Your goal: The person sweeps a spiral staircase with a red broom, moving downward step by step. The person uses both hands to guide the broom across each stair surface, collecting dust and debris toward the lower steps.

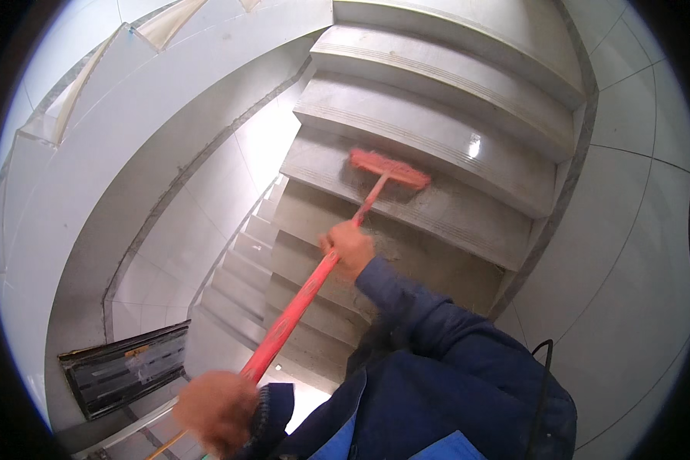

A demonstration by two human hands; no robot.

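Observation:
A red push broom (295, 306) slants across the view from lower left to upper middle. Its wide red head (390, 170) rests on a grey stone stair tread (466, 219), close under the riser of the step above. Closed around the shaft, not far below the head, is my right hand (352, 247). Lower down, my left hand (215, 409) grips the shaft near its end; it looks blurred. Dust or dirt marks show on the tread around the head. My dark blue sleeve covers part of the lower steps.
Further steps (425, 103) rise at the top, with grooved front edges. Downward steps (233, 270) lie at left. A white tiled wall (615, 201) with a grey skirting strip curves along the right. A dark framed panel (135, 368) stands at lower left.

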